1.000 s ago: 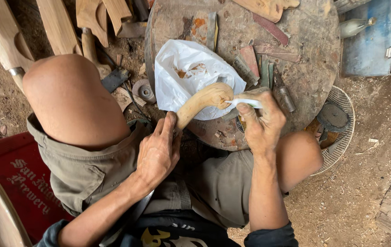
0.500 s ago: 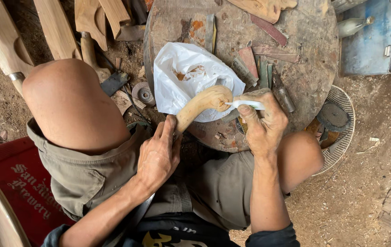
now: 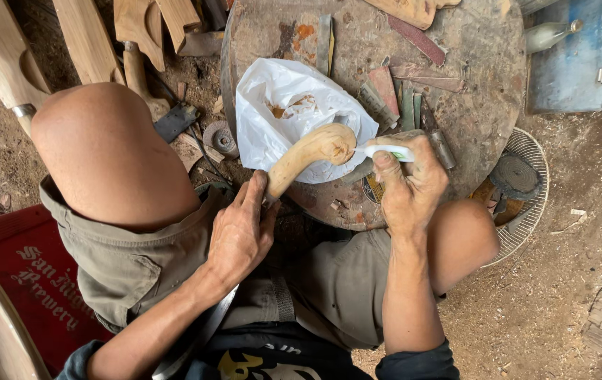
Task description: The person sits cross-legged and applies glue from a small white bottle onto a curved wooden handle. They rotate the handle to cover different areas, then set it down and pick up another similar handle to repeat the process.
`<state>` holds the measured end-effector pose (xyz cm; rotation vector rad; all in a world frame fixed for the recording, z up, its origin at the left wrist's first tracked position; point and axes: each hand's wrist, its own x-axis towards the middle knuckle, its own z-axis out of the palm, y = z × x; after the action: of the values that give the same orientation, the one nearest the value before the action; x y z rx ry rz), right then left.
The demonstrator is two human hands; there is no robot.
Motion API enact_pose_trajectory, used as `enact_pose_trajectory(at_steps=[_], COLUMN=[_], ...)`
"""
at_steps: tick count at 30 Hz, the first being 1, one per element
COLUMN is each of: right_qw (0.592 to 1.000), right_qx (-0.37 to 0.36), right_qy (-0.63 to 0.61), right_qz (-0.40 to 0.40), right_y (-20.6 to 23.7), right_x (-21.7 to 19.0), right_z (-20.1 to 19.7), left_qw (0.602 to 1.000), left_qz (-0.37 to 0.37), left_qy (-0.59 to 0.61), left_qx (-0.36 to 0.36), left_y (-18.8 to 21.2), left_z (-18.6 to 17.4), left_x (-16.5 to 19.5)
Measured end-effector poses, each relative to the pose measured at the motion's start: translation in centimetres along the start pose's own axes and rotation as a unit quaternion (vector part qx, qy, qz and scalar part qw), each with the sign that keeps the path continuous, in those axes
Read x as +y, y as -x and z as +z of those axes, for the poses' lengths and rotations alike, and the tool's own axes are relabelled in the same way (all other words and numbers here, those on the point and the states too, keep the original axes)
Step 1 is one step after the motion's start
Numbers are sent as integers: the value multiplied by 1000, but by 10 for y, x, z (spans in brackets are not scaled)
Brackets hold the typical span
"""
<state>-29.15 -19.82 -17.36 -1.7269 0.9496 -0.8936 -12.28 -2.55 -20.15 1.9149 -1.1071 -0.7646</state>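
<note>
Here, left hand [image 3: 241, 236] fingers gripping curved wooden handle [image 3: 308, 155], right hand [image 3: 406, 183] pinching white tube [image 3: 384, 151] at its tip

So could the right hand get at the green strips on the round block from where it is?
Probably yes: the right hand, holding a white tube, sits just below the green strips on the round block, with nothing between them.

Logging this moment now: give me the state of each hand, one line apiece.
Left hand: closed around the lower end of the curved wooden piece.
Right hand: closed on a small white tube, its tip at the wood.
</note>
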Motion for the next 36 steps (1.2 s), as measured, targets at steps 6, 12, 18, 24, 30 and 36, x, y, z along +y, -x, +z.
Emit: enact_pose_trajectory(at_steps=[6, 12, 18, 24, 30, 36], right_qw=[1000, 1000, 999, 999, 998, 989], right_qx=[-28, -16, -37, -28, -49, 57], right_qy=[2, -6, -28, 21, 15, -137], right_qz=[-13, 2, -14, -42, -40, -25], right_y=[-1, -5, -3, -5, 0, -7], right_x=[-3, -5, -9, -2, 0, 3], right_z=[0, 2, -1, -1, -3, -6], left_qw=[1000, 1000, 1000, 1000, 1000, 1000], left_qz=[-8, -5, -12, -13, -18, -15], left_qy=[-4, -7, -4, -8, -2, 15], left_qx=[-7, -9, -11, -15, -8, -3], left_y=[-1, 0, -1, -1, 1, 3], left_z=[1, 2, 2, 1, -1, -5], left_x=[0, 0, -2, -1, 1, 4])
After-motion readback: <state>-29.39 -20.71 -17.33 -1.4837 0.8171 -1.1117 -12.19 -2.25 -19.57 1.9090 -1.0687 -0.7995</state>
